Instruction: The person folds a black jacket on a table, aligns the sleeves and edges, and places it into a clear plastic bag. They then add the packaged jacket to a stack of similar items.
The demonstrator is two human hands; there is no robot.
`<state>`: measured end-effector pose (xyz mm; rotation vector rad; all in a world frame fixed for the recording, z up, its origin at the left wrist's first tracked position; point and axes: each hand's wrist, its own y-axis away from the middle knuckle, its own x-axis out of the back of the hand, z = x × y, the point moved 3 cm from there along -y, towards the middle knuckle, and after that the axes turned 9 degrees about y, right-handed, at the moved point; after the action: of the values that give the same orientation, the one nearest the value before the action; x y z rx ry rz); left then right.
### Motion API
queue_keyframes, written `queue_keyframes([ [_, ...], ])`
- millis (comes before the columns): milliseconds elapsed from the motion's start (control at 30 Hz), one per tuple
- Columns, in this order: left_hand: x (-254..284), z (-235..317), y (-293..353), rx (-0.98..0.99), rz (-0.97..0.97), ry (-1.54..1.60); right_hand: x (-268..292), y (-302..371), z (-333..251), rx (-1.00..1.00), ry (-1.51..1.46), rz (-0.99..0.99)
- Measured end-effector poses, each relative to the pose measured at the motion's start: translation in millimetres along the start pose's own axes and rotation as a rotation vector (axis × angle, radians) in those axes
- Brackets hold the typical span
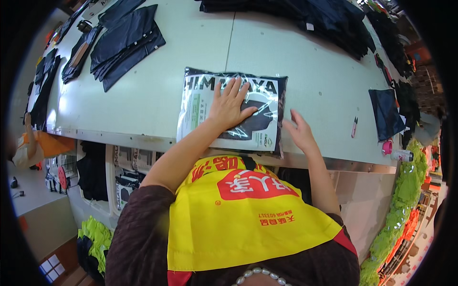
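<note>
A clear plastic package holding folded dark clothing and a printed white card lies flat at the table's near edge, right in front of me. My left hand rests palm down on it, fingers stretched out across the upper part of the card. Just beyond the package's right side, my right hand is held with its fingers apart and nothing in them. Whether its fingertips touch the package edge I cannot tell.
Stacks of dark folded garments lie at the far left, and a larger dark pile spans the back. To the right are a pink-handled tool, a dark folded pouch and a pink tape roll. A bin of similar packages stands below.
</note>
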<state>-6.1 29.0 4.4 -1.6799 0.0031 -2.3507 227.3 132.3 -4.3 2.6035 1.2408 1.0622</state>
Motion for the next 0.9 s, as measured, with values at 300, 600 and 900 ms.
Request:
queue_keyframes([
  [300, 98, 115, -27, 0.139, -0.103, 1.099, -43, -24, -45, 0.596, 0.602, 0.322],
  [600, 101, 309, 11, -0.642, -0.88, 1.388, -9, -33, -3, 0.359, 0.138, 0.14],
  [900, 126, 319, -8, -0.792, -0.449, 1.303, -11, -43, 44, -0.19, -0.497, -0.334],
])
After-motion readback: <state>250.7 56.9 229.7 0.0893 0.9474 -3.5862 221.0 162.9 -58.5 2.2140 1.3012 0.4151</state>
